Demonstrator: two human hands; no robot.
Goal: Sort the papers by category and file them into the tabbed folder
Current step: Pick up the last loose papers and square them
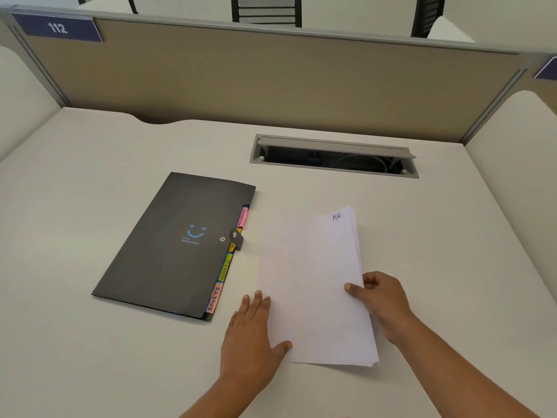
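Lying on the pale tabletop near its front edge, a stack of white papers sits just right of a black tabbed folder. Blue handwriting reading "HR" shows at the stack's far right corner.

The left hand is flat and open. Its straight fingertips rest on the stack's left edge and its thumb touches the near left corner, with the palm on the tabletop.

The right hand grips the stack's right edge about halfway along. Its thumb lies on top of the upper sheets and its fingers are curled at the edge. That side of the paper looks slightly raised, and the sheet edges fan out at the near right corner.

The folder is closed and lies flat, turned at an angle, close beside the papers but not touching them. A blue smiley face is printed on its cover, and a small strap wraps over the right edge by a snap button. Coloured tabs stick out along that edge, with "FINANCE", "ADMIN" and "SPORTS" readable. A yellow tab is partly hidden behind the strap.

Farther back, a grey cable hatch stands open in the tabletop. Behind it rises a beige partition with a plate marked "112", and black chairs stand beyond.
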